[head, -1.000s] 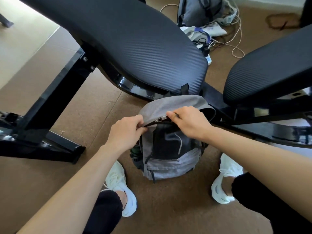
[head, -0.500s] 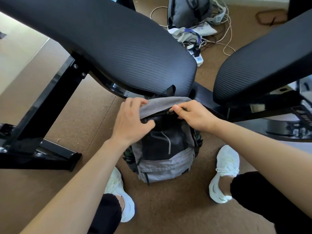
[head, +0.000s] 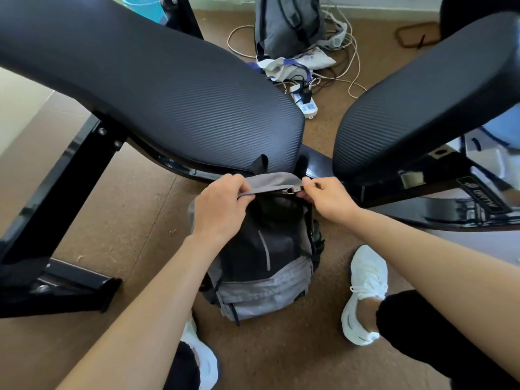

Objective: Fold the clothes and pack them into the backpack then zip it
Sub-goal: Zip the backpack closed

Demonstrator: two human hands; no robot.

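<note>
Brown floor (head: 135, 192); backpack (head: 264, 257) stands upright on it, between white shoes (head: 365, 294). Black padded bench (head: 197, 108) just behind backpack, its ends cut off; second bag (head: 287, 23) and cables (head: 346, 66) farther behind. Left hand (head: 222, 204) grips backpack's top edge, right hand (head: 329, 197) pinches zipper pull (head: 294, 189) (contents hidden).

backpack (head: 264, 288) before bench (head: 174, 88), between shoes (head: 363, 294)
</note>
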